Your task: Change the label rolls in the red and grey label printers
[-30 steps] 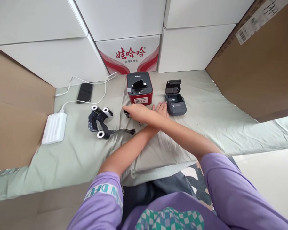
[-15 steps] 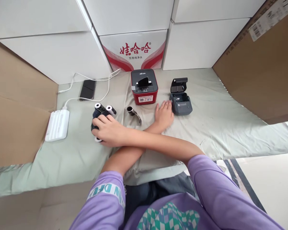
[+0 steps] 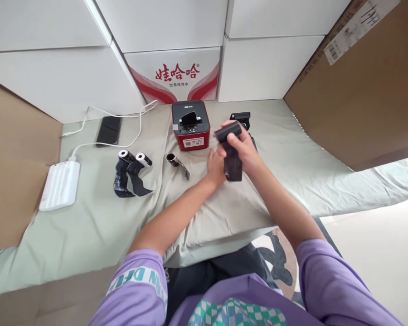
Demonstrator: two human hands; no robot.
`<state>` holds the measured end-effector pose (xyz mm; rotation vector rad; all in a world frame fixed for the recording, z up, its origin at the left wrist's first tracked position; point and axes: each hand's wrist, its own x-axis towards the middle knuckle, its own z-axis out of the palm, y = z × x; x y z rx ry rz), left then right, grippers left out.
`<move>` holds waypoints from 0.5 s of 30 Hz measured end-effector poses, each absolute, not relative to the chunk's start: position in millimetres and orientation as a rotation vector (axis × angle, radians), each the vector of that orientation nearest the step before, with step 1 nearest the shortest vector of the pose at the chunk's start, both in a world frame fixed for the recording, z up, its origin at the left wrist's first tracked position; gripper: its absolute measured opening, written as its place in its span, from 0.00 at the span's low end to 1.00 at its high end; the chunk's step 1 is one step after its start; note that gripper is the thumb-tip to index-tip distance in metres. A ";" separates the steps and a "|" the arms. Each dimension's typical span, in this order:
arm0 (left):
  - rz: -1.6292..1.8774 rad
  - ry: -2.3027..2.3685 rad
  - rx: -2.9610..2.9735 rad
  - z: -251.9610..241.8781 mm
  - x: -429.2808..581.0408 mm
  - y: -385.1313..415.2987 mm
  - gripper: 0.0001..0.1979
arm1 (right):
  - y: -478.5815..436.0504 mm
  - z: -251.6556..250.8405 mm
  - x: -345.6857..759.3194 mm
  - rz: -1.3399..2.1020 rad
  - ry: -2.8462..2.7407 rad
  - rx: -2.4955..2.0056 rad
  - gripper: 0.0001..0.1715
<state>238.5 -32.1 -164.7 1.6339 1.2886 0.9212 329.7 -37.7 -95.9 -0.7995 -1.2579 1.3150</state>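
Note:
My right hand (image 3: 243, 147) grips a black paper roll (image 3: 228, 131), its loose strip hanging down in front. Behind that strip, my left hand (image 3: 216, 168) rests low on the cloth; one finger shows stretched out, the others are largely hidden. Both hands are in front of a small dark grey portable printer, whose raised lid (image 3: 242, 118) shows above them while its body is mostly covered. To the left stands a red and black printer (image 3: 191, 129). Nearer me lies a small dark roll (image 3: 172, 159) with a short curled strip.
Two more black rolls, one dark-ended (image 3: 126, 156) and one white-ended (image 3: 144, 159), lie left with strips trailing. A white power bank (image 3: 60, 185) with a cable and a black phone (image 3: 109, 131) are further left. Cardboard boxes (image 3: 367, 104) flank the cloth; white boxes (image 3: 172, 34) back it.
My right hand has moved from the rolls on the left to the portable printer, bringing a black paper roll. My arms are no longer crossed. The view has shifted to the right.

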 end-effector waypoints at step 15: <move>0.403 1.518 2.402 -176.3 242.2 -32.6 0.33 | 11.8 -140.4 441.2 0.937 -1.124 -1.072 0.39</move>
